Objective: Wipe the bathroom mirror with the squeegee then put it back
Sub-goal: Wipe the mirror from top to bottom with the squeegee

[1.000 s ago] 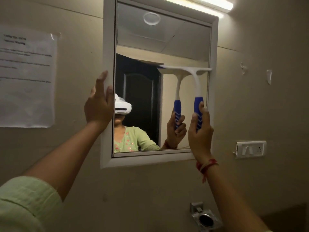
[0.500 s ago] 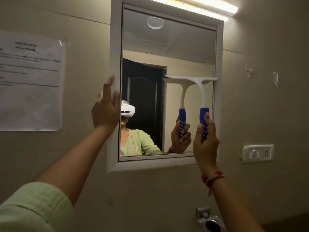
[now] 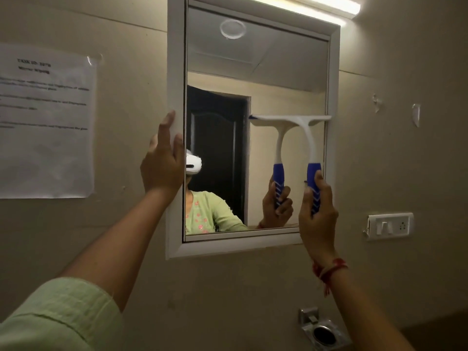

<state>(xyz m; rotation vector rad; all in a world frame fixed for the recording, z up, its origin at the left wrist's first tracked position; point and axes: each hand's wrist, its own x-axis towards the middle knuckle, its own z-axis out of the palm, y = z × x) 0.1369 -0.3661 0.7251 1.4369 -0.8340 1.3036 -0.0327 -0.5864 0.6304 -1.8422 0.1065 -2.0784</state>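
Observation:
A white-framed bathroom mirror (image 3: 174, 72) hangs on the beige wall. My right hand (image 3: 317, 219) is shut on the blue grip of a white squeegee (image 3: 307, 134). Its blade lies flat and level against the right half of the glass, about mid-height, reaching the right frame edge. My left hand (image 3: 162, 165) grips the mirror's left frame edge, fingers wrapped round it. The glass reflects the squeegee, my hand, a dark door and a green sleeve.
A paper notice (image 3: 45, 122) is taped to the wall at left. A white switch and socket plate (image 3: 390, 226) sits right of the mirror. A metal holder (image 3: 323, 330) is fixed to the wall below. A tube light (image 3: 326, 6) glows above the mirror.
The squeegee blade has slid down the right side of the glass with my right hand. My left hand stays on the frame's left edge.

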